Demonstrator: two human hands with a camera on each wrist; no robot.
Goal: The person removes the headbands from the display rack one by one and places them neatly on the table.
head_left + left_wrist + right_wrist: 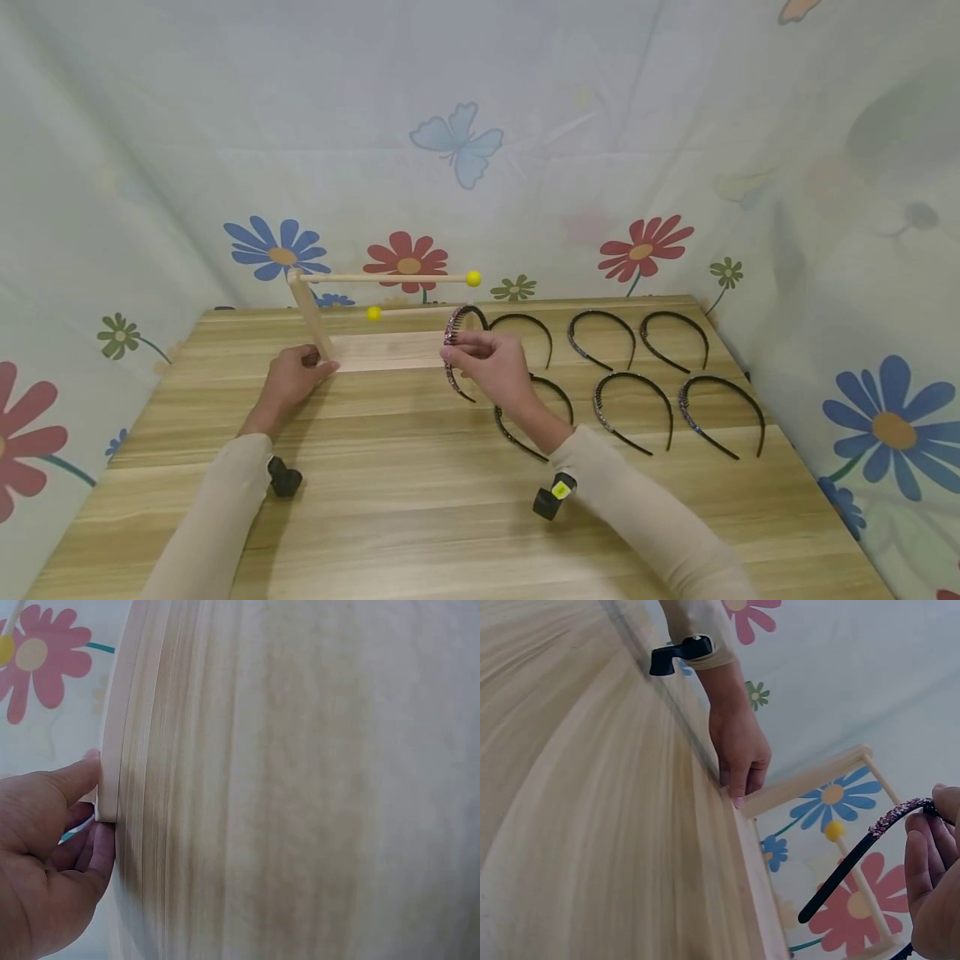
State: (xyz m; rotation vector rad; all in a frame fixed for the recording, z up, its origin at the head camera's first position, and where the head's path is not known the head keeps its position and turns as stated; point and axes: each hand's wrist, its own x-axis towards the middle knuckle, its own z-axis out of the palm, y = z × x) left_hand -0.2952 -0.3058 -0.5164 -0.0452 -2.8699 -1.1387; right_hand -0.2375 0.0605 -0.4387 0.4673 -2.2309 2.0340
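Observation:
A light wooden rack (390,350) stands at the left middle of the table, with a flat base, uprights and two horizontal rods tipped with yellow balls (473,278). My left hand (288,383) grips the base's left end beside the upright; in the left wrist view the thumb and fingers pinch that edge (110,780). A black headband with pinkish glitter and comb teeth (452,325) is held upright by my right hand (498,367), between thumb and fingers, at the rack's right end. The headband and hand partly hide the right upright.
Several similar headbands lie in two rows on the right of the table, among them one at the far corner (707,342) and one nearer (761,417). My right forearm crosses over the closest one (572,408). A flowered curtain (525,208) hangs behind the wood-grain table (405,517).

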